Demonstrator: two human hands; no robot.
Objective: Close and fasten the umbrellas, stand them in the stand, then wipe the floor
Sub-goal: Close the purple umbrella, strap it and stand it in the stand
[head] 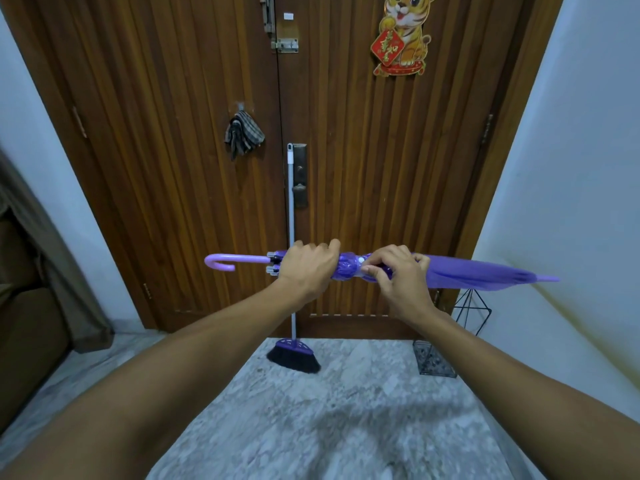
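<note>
A closed purple umbrella (478,271) is held level in front of me, its hooked handle (225,261) pointing left and its tip to the right. My left hand (308,268) wraps around the folded canopy near the handle end. My right hand (398,275) pinches the strap with its white snap against the rolled fabric beside the left hand. A black wire umbrella stand (437,356) sits on the floor by the right wall, with nothing in it. A checked cloth (244,133) hangs from a hook on the door.
A broom (293,355) with a purple head leans against the wooden double door (173,168). The floor (346,410) is grey marble. A brown sofa (24,323) and curtain stand at the left, white walls on both sides.
</note>
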